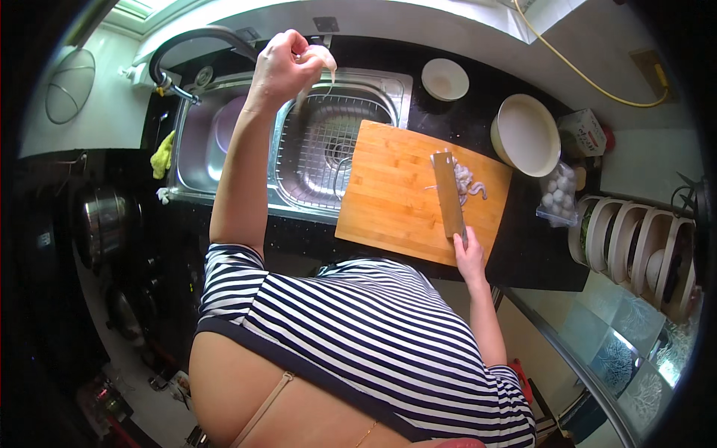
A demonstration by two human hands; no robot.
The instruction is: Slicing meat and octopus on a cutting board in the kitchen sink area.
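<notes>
Raised above the back of the steel sink (330,134), my left hand (284,71) pinches a limp, pale, wet piece of seafood (324,56), possibly squid. Part of it hangs below the fingers. My right hand (470,256) grips the handle of a cleaver (447,193) over the wooden cutting board (392,185). Pale cut pieces with curled, tentacle-like ends (464,178) lie on the board along the blade's right side. The blade hides some of them.
The board's left edge overlaps the sink basin, which holds a wire rack (302,145). A black faucet (190,33) arches over the left basin. Behind and right stand a small white bowl (445,80), a large bowl (526,134), a bag of white balls (559,193) and a dish rack (627,241).
</notes>
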